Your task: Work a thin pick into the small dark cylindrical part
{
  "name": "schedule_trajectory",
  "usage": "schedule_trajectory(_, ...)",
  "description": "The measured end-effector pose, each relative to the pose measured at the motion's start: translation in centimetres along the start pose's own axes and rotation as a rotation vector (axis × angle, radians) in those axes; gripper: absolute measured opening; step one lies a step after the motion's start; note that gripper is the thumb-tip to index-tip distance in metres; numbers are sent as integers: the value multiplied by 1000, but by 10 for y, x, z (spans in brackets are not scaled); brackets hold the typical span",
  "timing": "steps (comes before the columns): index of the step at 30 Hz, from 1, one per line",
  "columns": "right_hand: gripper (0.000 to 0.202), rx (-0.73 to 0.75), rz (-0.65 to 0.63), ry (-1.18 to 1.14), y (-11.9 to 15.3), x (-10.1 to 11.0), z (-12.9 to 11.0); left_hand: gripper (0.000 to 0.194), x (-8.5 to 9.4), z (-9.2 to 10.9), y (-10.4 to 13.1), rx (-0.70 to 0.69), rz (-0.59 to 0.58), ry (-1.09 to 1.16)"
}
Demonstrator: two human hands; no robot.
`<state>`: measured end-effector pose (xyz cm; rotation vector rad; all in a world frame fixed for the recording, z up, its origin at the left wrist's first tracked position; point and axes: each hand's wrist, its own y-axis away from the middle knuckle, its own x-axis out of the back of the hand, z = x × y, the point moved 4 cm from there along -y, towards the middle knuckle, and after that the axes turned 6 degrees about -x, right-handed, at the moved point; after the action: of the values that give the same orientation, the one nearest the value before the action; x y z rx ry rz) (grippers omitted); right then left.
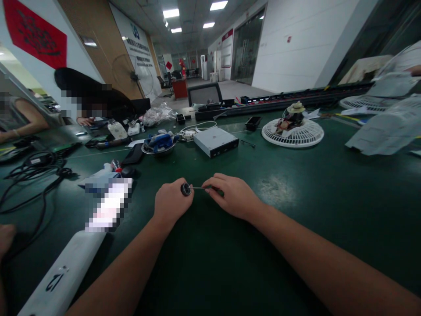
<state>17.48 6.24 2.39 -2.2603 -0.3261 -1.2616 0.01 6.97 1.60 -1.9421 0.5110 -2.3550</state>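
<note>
My left hand [173,199] is closed in a fist around a small black round piece [186,189], whose circular end shows at the thumb side. A thin metal rod [198,188] runs from that piece towards the right. At the rod's far end, my right hand [233,195] pinches it between thumb and fingertips. Both hands are held over the green table [210,254], close in front of me. How the rod joins the black piece is hidden by my fingers.
Ahead lies a silver drive box [215,140], with a metal bowl [158,152] of blue items to its left. A white fan grille [292,134] is at the right. On the left are a lit phone [110,204], a white bar [62,276] and black cables [36,175]. Other people sit nearby.
</note>
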Motion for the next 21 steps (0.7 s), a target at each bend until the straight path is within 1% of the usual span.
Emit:
schedule_trajectory(2,21,-8,3,38,0,0,-1,26,-1,2,1,-20,-26,-43)
schedule_trajectory(5,21,0,15,109,1,3,-4,27,-1,2,2,-24,-30,-107)
schedule_trajectory(9,21,110,-21,125,4,7,-9,26,0,2,2,-28,-35,-127)
schedule_trajectory(11,21,138,-19,123,5,8,-12,25,1,3,2,-47,-31,-130)
schedule_trajectory(16,24,42,65,190,3,10,-14,24,2,5,2,-87,-30,-148)
schedule_trajectory(18,23,35,58,226,3,10,-14,23,1,5,3,-90,-37,-155)
schedule_trajectory(21,19,91,15,245,3,10,-16,25,1,5,3,-91,-36,-170)
